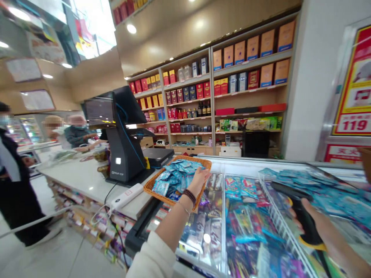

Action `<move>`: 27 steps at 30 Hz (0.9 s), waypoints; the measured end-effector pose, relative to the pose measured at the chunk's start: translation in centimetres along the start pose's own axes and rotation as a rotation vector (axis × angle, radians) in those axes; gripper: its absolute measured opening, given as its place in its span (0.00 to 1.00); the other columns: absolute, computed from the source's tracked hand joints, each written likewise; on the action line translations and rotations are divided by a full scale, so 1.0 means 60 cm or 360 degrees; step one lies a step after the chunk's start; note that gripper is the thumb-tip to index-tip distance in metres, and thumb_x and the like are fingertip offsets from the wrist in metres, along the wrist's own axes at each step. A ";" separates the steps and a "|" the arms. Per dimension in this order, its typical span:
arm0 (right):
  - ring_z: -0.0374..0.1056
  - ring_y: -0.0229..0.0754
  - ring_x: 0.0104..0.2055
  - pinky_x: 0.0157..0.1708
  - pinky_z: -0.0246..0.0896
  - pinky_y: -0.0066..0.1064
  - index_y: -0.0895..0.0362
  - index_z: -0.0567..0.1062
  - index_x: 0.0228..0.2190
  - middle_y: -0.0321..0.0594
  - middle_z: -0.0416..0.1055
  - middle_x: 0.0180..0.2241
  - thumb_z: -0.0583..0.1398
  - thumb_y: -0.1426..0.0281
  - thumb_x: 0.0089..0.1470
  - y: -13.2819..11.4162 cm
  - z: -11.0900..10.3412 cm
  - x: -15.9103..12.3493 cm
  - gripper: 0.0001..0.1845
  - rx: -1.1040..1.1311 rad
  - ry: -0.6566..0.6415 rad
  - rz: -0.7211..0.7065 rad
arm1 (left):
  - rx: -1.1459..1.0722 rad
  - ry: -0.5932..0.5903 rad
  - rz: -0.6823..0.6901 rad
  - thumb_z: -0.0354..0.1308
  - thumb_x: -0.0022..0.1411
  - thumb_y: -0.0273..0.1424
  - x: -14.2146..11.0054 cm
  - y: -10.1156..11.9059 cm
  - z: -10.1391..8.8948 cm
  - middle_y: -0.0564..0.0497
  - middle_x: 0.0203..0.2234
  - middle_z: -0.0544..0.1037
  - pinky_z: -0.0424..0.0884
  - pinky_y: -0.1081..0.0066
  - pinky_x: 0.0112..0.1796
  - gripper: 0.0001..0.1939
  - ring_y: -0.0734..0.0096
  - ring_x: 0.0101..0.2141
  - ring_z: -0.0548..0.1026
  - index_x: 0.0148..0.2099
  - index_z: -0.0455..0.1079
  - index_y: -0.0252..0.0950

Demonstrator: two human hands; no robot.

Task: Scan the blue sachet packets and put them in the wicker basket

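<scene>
My left hand (199, 180), with a dark beaded bracelet at the wrist, is closed on the right rim of an orange wicker basket (148, 186). Its fingers are partly hidden. Inside the basket lies a pile of small blue packets (175, 174). On the right, my right hand (310, 216) is wrapped round the handle of a black and yellow barcode scanner (304, 218). The scanner is above the glass-topped freezer and points leftward.
Wrapped ice creams (252, 224) fill the freezer beneath both hands. More blue packets (327, 189) lie at the right. A checkout terminal (124, 143) and white power strip (127, 196) stand on the left counter (69, 170). People are beyond it; boxed goods line the back shelves (213, 96).
</scene>
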State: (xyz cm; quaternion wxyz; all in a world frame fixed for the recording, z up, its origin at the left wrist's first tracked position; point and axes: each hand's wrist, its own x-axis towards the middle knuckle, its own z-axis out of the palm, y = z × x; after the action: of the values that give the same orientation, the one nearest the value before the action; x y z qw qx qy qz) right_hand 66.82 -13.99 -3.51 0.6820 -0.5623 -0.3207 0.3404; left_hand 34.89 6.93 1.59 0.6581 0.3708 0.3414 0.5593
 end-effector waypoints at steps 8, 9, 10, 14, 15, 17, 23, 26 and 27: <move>0.60 0.36 0.17 0.12 0.57 0.27 0.53 0.73 0.26 0.38 0.70 0.22 0.70 0.47 0.54 -0.061 -0.098 -0.009 0.24 0.0258 0.0171 0.0130 | 0.0701 -0.0567 -0.0007 0.71 0.61 0.22 -0.003 -0.157 0.114 0.42 0.45 0.85 0.74 0.50 0.62 0.23 0.57 0.47 0.84 0.58 0.76 0.34; 0.60 0.35 0.17 0.13 0.57 0.26 0.54 0.74 0.28 0.37 0.70 0.22 0.68 0.48 0.57 -0.061 -0.111 -0.007 0.23 0.0264 0.0199 0.0137 | 0.0824 -0.0631 0.0017 0.70 0.61 0.23 -0.005 -0.178 0.133 0.41 0.48 0.84 0.74 0.49 0.62 0.24 0.55 0.49 0.83 0.59 0.76 0.35; 0.60 0.35 0.17 0.13 0.57 0.25 0.54 0.75 0.29 0.36 0.69 0.22 0.67 0.48 0.59 -0.061 -0.122 -0.005 0.23 0.0273 0.0233 0.0143 | 0.0937 -0.0694 0.0048 0.69 0.61 0.24 -0.008 -0.198 0.154 0.39 0.52 0.84 0.73 0.49 0.62 0.25 0.53 0.52 0.83 0.60 0.76 0.35; 0.63 0.35 0.17 0.13 0.60 0.25 0.54 0.77 0.33 0.34 0.70 0.23 0.66 0.43 0.60 -0.049 -0.151 0.009 0.26 0.0306 0.0279 0.0106 | 0.1222 -0.0902 0.0272 0.69 0.62 0.29 -0.023 -0.265 0.249 0.34 0.64 0.78 0.66 0.49 0.68 0.24 0.45 0.66 0.74 0.61 0.77 0.36; 0.63 0.35 0.17 0.13 0.61 0.25 0.54 0.77 0.33 0.34 0.70 0.24 0.66 0.42 0.59 -0.045 -0.155 0.013 0.27 0.0302 0.0267 0.0087 | 0.1227 -0.0915 0.0336 0.70 0.61 0.28 -0.026 -0.278 0.274 0.35 0.63 0.78 0.63 0.50 0.70 0.23 0.44 0.68 0.71 0.58 0.79 0.36; 0.63 0.36 0.18 0.14 0.62 0.26 0.53 0.76 0.33 0.34 0.71 0.24 0.67 0.41 0.58 -0.036 -0.157 0.019 0.28 0.0290 0.0253 0.0057 | 0.1079 -0.0898 0.0433 0.70 0.58 0.24 -0.026 -0.301 0.327 0.36 0.59 0.81 0.59 0.50 0.72 0.19 0.44 0.70 0.69 0.52 0.80 0.37; 0.65 0.37 0.19 0.15 0.64 0.28 0.53 0.76 0.34 0.35 0.73 0.26 0.65 0.39 0.59 -0.015 -0.154 0.024 0.28 0.0206 0.0236 -0.0034 | 0.1043 -0.0956 0.0569 0.65 0.57 0.18 0.001 -0.345 0.444 0.33 0.57 0.81 0.52 0.50 0.75 0.12 0.43 0.70 0.68 0.42 0.79 0.37; 0.67 0.36 0.20 0.16 0.65 0.27 0.54 0.77 0.35 0.36 0.74 0.27 0.67 0.39 0.57 -0.010 -0.157 0.024 0.29 0.0232 0.0180 -0.0020 | 0.1123 -0.0942 0.0506 0.67 0.58 0.22 0.011 -0.364 0.453 0.36 0.59 0.81 0.45 0.48 0.75 0.11 0.45 0.72 0.65 0.43 0.78 0.39; 0.67 0.36 0.20 0.16 0.65 0.27 0.54 0.78 0.36 0.36 0.74 0.27 0.68 0.39 0.56 -0.008 -0.157 0.024 0.30 0.0239 0.0184 -0.0015 | 0.1142 -0.0927 0.0490 0.68 0.59 0.24 0.011 -0.370 0.450 0.37 0.59 0.81 0.44 0.47 0.75 0.11 0.45 0.72 0.65 0.44 0.77 0.40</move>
State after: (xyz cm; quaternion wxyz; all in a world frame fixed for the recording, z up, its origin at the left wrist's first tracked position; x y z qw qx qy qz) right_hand 75.42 -18.04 -4.45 0.7412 -0.5268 -0.2570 0.3272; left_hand 69.04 2.51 -4.49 0.4666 0.7616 0.2555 0.3701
